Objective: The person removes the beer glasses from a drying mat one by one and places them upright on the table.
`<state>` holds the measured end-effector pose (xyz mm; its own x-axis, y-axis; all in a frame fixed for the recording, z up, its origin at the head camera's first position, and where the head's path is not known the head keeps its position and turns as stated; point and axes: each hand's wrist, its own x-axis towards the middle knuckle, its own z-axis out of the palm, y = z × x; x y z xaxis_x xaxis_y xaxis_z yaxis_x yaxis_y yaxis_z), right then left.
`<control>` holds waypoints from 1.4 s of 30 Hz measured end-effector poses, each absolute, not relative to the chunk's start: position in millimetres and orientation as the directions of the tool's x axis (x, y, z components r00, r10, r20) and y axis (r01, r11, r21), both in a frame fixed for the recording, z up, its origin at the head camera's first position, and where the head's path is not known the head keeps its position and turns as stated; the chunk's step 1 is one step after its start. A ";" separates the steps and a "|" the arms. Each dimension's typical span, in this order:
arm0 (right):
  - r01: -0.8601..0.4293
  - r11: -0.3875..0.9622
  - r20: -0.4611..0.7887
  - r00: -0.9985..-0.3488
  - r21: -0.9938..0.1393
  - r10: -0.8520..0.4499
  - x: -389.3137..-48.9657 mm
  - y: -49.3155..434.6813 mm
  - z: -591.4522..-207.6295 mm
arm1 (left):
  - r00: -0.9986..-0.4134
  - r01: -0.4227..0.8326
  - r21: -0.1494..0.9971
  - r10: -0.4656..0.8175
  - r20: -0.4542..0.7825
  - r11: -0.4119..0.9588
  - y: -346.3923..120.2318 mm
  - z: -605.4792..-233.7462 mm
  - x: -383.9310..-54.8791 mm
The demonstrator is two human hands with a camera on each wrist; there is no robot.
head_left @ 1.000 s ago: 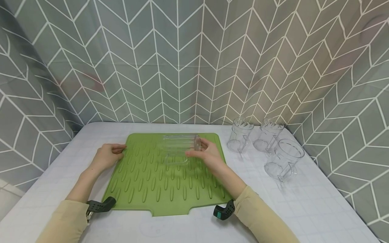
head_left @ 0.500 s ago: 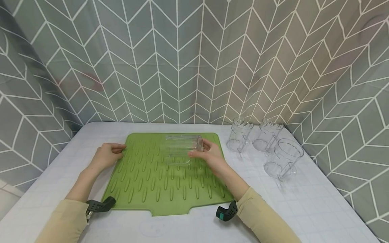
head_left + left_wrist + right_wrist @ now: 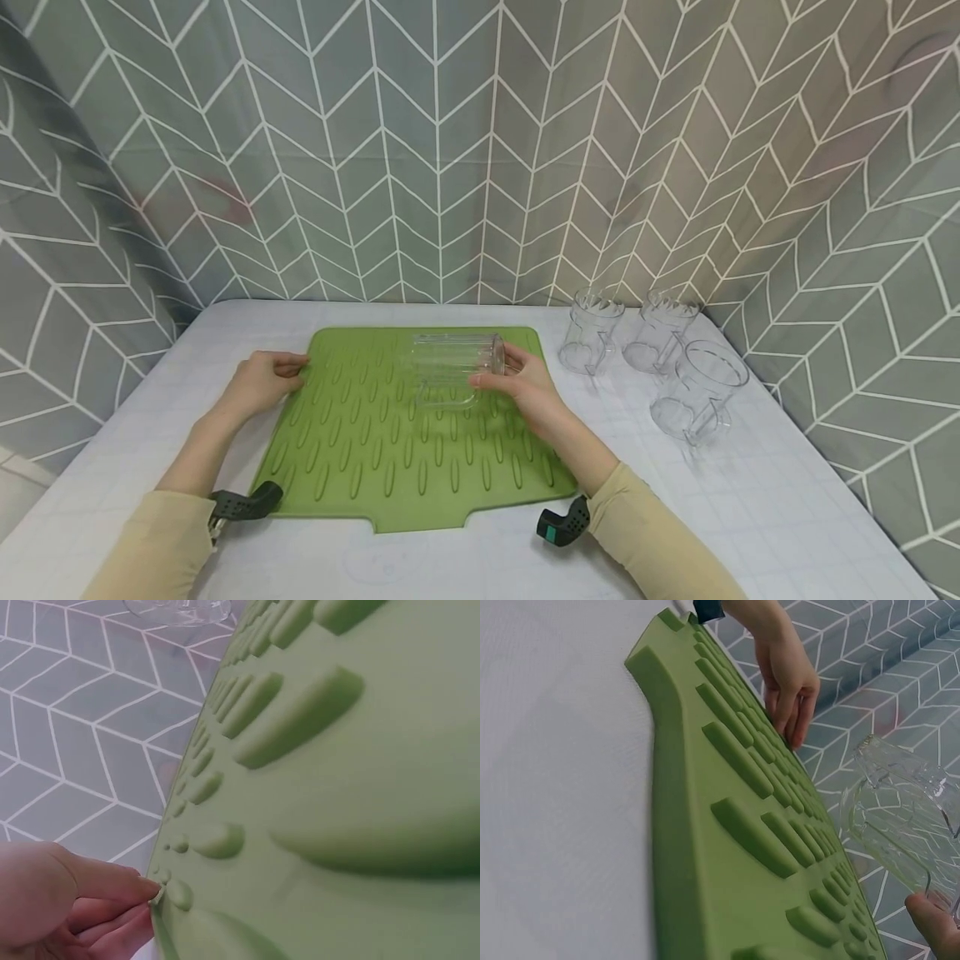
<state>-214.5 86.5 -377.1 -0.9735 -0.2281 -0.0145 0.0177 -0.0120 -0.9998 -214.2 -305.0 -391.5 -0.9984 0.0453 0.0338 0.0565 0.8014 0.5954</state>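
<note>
A clear mug [image 3: 450,358] lies on its side in the air above the green drying mat [image 3: 390,523], its mouth to the left and its handle toward the front. My right hand [image 3: 525,385] grips it near the base, with the thumb on the near side. In the right wrist view the mug [image 3: 900,802] is cut by the frame edge, and only part of my right hand [image 3: 936,924] shows. My left hand [image 3: 262,383] pinches the mat's left edge. The thumb and fingertips of my left hand [image 3: 90,900] meet at that edge in the left wrist view.
More clear mugs stand upright on the right of the white table [image 3: 510,567]: a back left mug [image 3: 588,337], a back right mug [image 3: 658,333] and a nearer mug [image 3: 697,396]. A grey patterned curtain [image 3: 465,150] hangs behind the table.
My right hand has shifted slightly to the right with the mug, which stays sideways. My left hand keeps its place at the mat's edge.
</note>
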 end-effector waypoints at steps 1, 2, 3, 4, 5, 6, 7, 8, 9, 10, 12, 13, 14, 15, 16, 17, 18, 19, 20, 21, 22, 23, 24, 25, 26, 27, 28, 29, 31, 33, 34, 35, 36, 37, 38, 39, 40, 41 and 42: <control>0.019 -0.013 -0.016 -0.975 -1.000 -0.224 -214.5 86.9 -377.1 | -0.998 0.059 0.593 0.049 0.033 0.803 -305.6 -391.0 -214.3; 0.018 -0.013 -0.015 -0.975 -1.000 -0.223 -214.8 87.3 -377.3 | -0.998 0.061 0.591 0.053 0.031 0.804 -306.2 -390.6 -214.3; 0.018 -0.014 -0.015 -0.975 -1.000 -0.223 -214.9 87.5 -377.2 | -0.998 0.061 0.591 0.054 0.030 0.804 -306.4 -390.2 -214.3; 0.018 -0.012 -0.015 -0.975 -1.000 -0.223 -215.1 87.9 -377.3 | -0.998 0.061 0.590 0.054 0.029 0.805 -306.6 -389.9 -214.3; 0.018 -0.015 -0.014 -0.974 -1.000 -0.225 -215.3 88.2 -377.4 | -0.998 0.062 0.589 0.055 0.031 0.805 -306.6 -389.7 -214.3; 0.018 -0.017 -0.014 -0.974 -1.000 -0.227 -215.5 88.5 -377.4 | -0.998 0.063 0.589 0.053 0.034 0.805 -306.2 -389.4 -214.2; 0.018 -0.018 -0.014 -0.974 -1.000 -0.228 -215.5 88.8 -377.4 | -0.998 0.065 0.590 0.052 0.038 0.805 -305.8 -389.2 -214.2; 0.019 -0.020 -0.013 -0.973 -1.000 -0.230 -215.5 89.0 -377.3 | -0.998 0.067 0.589 0.051 0.044 0.805 -305.1 -388.9 -214.2; 0.020 -0.021 -0.014 -0.973 -1.000 -0.231 -215.4 89.2 -377.3 | -0.998 0.069 0.589 0.049 0.050 0.805 -304.1 -388.7 -214.2; 0.020 -0.020 -0.015 -0.972 -1.000 -0.233 -215.4 89.6 -377.4 | -0.997 0.072 0.586 0.046 0.058 0.807 -303.1 -388.6 -214.2; 0.021 -0.018 -0.016 -0.972 -1.000 -0.234 -215.0 89.9 -377.5 | -0.996 0.078 0.583 0.044 0.072 0.808 -300.7 -388.3 -214.2; 0.021 -0.018 -0.017 -0.972 -1.000 -0.235 -214.7 89.8 -377.3 | -0.996 0.080 0.582 0.041 0.079 0.809 -299.7 -387.9 -213.9; 0.021 -0.016 -0.017 -0.971 -1.000 -0.238 -214.6 89.8 -377.2 | -0.996 0.079 0.583 0.038 0.083 0.809 -298.4 -387.6 -213.7; 0.022 -0.016 -0.018 -0.971 -1.000 -0.239 -214.4 89.7 -377.0 | -0.996 0.078 0.586 0.034 0.086 0.807 -297.3 -387.3 -213.4; 0.022 -0.016 -0.017 -0.970 -1.000 -0.243 -214.4 89.9 -377.0 | -0.995 0.079 0.589 0.032 0.090 0.805 -296.2 -387.1 -213.3; 0.022 -0.017 -0.017 -0.969 -1.000 -0.245 -214.3 90.0 -377.0 | -0.995 0.080 0.595 0.031 0.093 0.799 -295.0 -386.8 -213.1; 0.022 -0.018 -0.016 -0.969 -1.000 -0.247 -214.4 90.1 -377.0 | -0.995 0.084 0.605 0.032 0.097 0.791 -293.5 -386.4 -213.1; 0.022 -0.020 -0.016 -0.968 -1.000 -0.250 -214.6 90.2 -377.1 | -0.995 0.086 0.616 0.032 0.099 0.783 -291.8 -386.1 -213.1; 0.022 -0.023 -0.016 -0.968 -0.999 -0.252 -214.7 90.4 -377.1 | -0.994 0.092 0.628 0.036 0.101 0.773 -290.1 -385.8 -213.1; 0.022 -0.027 -0.015 -0.967 -0.999 -0.255 -214.9 90.5 -377.2 | -0.994 0.099 0.640 0.041 0.105 0.762 -288.3 -385.3 -213.1; 0.022 -0.029 -0.014 -0.966 -0.999 -0.257 -215.0 90.7 -377.2 | -0.993 0.107 0.649 0.050 0.106 0.754 -286.6 -385.0 -213.3; 0.021 -0.030 -0.013 -0.966 -0.999 -0.257 -214.9 90.6 -377.0 | -0.993 0.112 0.661 0.057 0.104 0.742 -284.4 -384.3 -213.3; 0.022 -0.034 -0.013 -0.966 -0.999 -0.257 -214.7 90.6 -376.6 | -0.993 0.113 0.671 0.063 0.099 0.732 -282.2 -383.4 -213.1; 0.023 -0.037 -0.013 -0.966 -0.999 -0.258 -214.6 90.6 -376.3 | -0.993 0.114 0.677 0.067 0.095 0.727 -280.0 -382.5 -212.8; 0.025 -0.040 -0.014 -0.966 -0.999 -0.258 -214.3 90.6 -375.8 | -0.993 0.116 0.683 0.074 0.091 0.721 -278.1 -381.5 -212.3; 0.027 -0.042 -0.015 -0.966 -0.999 -0.259 -214.2 90.6 -375.4 | -0.993 0.119 0.687 0.080 0.088 0.717 -276.0 -380.4 -211.8; 0.027 -0.042 -0.015 -0.966 -0.999 -0.258 -214.0 90.8 -375.1 | -0.993 0.121 0.691 0.088 0.084 0.713 -273.9 -379.4 -211.3; 0.026 -0.040 -0.015 -0.966 -0.999 -0.257 -213.9 91.0 -374.9 | -0.992 0.127 0.697 0.096 0.084 0.706 -271.7 -378.4 -210.8; 0.026 -0.043 -0.014 -0.967 -0.999 -0.256 -213.8 91.3 -374.5 | -0.989 0.145 0.709 0.121 0.084 0.690 -267.8 -377.1 -210.0; 0.021 -0.041 -0.010 -0.967 -0.999 -0.254 -214.0 91.8 -374.4 | -0.985 0.161 0.733 0.150 0.081 0.661 -264.6 -376.3 -209.2; 0.018 -0.038 -0.008 -0.967 -0.999 -0.253 -214.0 92.0 -374.5 | -0.983 0.166 0.749 0.165 0.076 0.642 -263.4 -376.2 -209.1; 0.018 -0.038 -0.007 -0.968 -0.999 -0.252 -213.8 92.0 -374.2 | -0.981 0.169 0.767 0.180 0.071 0.619 -262.1 -376.1 -208.9; 0.019 -0.040 -0.009 -0.968 -0.999 -0.253 -213.8 91.9 -374.0 | -0.979 0.168 0.785 0.193 0.063 0.596 -260.9 -375.9 -208.7; 0.020 -0.040 -0.009 -0.967 -0.999 -0.253 -213.7 91.8 -373.7 | -0.977 0.167 0.802 0.206 0.057 0.573 -260.1 -376.1 -208.8; 0.020 -0.038 -0.009 -0.968 -0.999 -0.253 -213.5 91.7 -373.4 | -0.974 0.168 0.818 0.220 0.052 0.550 -259.0 -376.2 -209.0; 0.019 -0.037 -0.009 -0.967 -0.999 -0.255 -213.4 91.5 -373.1 | -0.971 0.167 0.832 0.232 0.047 0.529 -257.9 -376.5 -209.4; 0.020 -0.038 -0.010 -0.966 -0.999 -0.259 -213.2 91.5 -372.9 | -0.968 0.169 0.844 0.246 0.045 0.509 -257.0 -377.4 -210.1; 0.022 -0.040 -0.011 -0.965 -0.999 -0.261 -213.1 91.4 -372.5 | -0.965 0.171 0.853 0.258 0.045 0.493 -255.8 -378.0 -210.5; 0.022 -0.041 -0.010 -0.964 -0.999 -0.265 -213.1 91.4 -372.4 | -0.962 0.174 0.862 0.270 0.045 0.476 -254.5 -378.5 -210.8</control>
<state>-213.1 91.4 -372.4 -0.9642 -0.2651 -0.0099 0.0216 -0.0412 -0.9989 -210.8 -254.5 -378.5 -0.9617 0.2704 0.0445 0.1737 0.4758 0.8623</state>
